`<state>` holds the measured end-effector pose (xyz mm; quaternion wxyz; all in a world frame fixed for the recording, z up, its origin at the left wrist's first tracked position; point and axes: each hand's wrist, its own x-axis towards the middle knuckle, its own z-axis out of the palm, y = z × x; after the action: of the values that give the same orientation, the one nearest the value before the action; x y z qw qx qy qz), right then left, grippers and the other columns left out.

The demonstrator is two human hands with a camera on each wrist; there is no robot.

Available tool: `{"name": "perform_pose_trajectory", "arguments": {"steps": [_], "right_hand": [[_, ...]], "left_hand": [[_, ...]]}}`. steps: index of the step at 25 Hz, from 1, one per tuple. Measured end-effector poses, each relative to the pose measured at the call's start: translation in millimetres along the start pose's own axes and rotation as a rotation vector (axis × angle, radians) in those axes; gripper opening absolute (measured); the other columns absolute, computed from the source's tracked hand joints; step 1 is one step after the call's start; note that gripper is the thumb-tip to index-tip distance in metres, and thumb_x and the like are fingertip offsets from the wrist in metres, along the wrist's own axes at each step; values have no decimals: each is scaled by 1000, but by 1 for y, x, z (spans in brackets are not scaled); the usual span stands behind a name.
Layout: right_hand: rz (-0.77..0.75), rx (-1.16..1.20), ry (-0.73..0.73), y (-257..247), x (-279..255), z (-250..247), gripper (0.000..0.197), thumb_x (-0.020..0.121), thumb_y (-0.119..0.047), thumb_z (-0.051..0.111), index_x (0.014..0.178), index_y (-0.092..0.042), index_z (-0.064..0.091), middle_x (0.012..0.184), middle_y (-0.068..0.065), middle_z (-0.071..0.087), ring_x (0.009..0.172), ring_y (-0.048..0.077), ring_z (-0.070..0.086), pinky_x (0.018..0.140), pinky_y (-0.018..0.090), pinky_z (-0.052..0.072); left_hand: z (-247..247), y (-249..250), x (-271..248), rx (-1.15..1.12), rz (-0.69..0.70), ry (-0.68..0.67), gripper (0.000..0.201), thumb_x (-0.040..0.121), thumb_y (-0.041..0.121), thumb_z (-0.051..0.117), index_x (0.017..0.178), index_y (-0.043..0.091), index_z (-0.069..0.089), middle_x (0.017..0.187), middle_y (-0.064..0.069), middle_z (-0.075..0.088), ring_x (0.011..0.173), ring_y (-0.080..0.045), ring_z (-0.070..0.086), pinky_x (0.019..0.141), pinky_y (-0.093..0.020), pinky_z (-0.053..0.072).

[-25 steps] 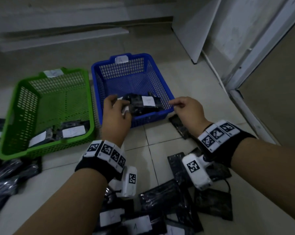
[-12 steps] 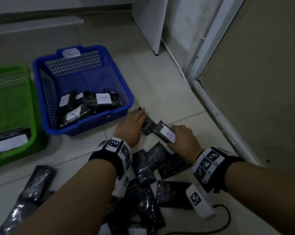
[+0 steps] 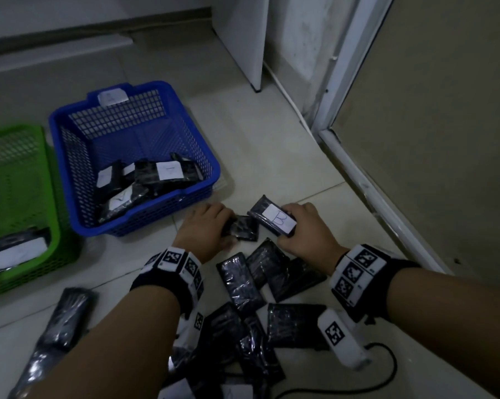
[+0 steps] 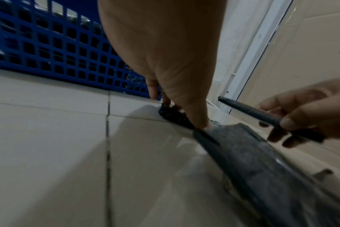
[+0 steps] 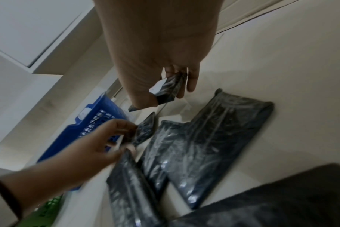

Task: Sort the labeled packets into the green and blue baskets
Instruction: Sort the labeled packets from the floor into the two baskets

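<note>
Packet marked "B" [image 3: 274, 219]: lifted off the floor, pinched in my right hand [image 3: 306, 230], label up, right of the blue basket [image 3: 205, 156]. My left hand [image 3: 205, 230] pinches an unlabeled-side packet [image 3: 244, 228] lying on the floor tiles [image 3: 271, 156] just near the basket. Green basket [image 3: 56, 226] far left. More packets [image 3: 240, 283] lie near me.

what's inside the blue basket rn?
The blue basket holds a few black packets with white labels, piled at its near end. They overlap, so the exact count and anything underneath are hidden.
</note>
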<state>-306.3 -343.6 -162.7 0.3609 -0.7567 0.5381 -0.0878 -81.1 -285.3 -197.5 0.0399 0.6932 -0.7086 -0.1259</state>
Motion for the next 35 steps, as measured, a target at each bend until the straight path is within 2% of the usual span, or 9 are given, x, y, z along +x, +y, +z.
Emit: {"name": "perform_pose_trajectory", "arguments": {"steps": [2,5,10,12,17,21,24,30,35], "right_hand": [[-12,18,-21,-10,-2,2,53,70,-13,68,121,-17,53,106,6,45,91,14,43,70,19,33],[-64,57,-45,-23,-6,10,49,71,-13,67,118,-20,55,103,5,49,93,14,44,62,10,32],[-181,202,-23,-61,-17,36,50,77,-10,65,124,-24,54,104,0,49,86,1,49,73,-5,34],[-235,262,-16,-79,-19,50,49,78,-11,64,124,-25,54,107,-1,51,89,-4,51,77,-5,34],[-399,298,-30,-120,-19,89,50,79,-20,63,127,-20,54,114,-3,54,102,4,52,86,7,38],[-539,263,-41,-158,-20,111,52,78,-17,65,128,-21,53,115,-3,54,105,4,51,89,6,38],[-711,132,-63,-199,-12,122,53,77,-21,63,129,-20,51,118,-1,55,112,14,49,95,24,41],[-688,21,-136,-288,9,155,33,76,-18,69,105,-16,53,95,0,51,100,19,44,79,25,38],[-821,-217,-279,-319,21,181,14,86,-17,64,96,-9,61,97,2,53,96,21,51,77,26,37]], "left_hand": [[0,-1,-14,-41,13,-49,57,77,42,68,127,23,47,130,1,47,117,-24,41,95,-40,41],[-3,-1,-32,-145,-20,-3,39,87,33,58,123,20,52,119,-2,54,108,-24,45,89,-36,42],[-14,-16,-70,-941,-474,69,17,98,27,46,99,22,63,94,-7,65,84,-24,62,77,-37,53],[-21,-24,-88,-1207,-597,88,15,97,27,48,95,25,63,94,-11,65,78,-24,62,72,-39,55],[-50,-54,-136,-1389,-665,249,9,97,24,50,101,20,56,89,-12,68,62,-28,67,55,-34,58],[-65,-82,-177,-1385,-651,428,11,97,17,48,101,19,59,77,-2,65,50,-12,60,40,-19,43],[-77,-103,-206,-1349,-671,580,20,94,1,47,104,13,60,58,9,58,47,-3,49,43,-15,40],[-99,-164,-254,-940,-904,1077,32,87,17,63,112,21,42,89,1,63,72,-11,59,72,-31,51],[-97,-203,-263,-709,-1061,818,66,84,29,63,142,11,36,134,-7,46,104,-18,56,97,-29,43]]}}
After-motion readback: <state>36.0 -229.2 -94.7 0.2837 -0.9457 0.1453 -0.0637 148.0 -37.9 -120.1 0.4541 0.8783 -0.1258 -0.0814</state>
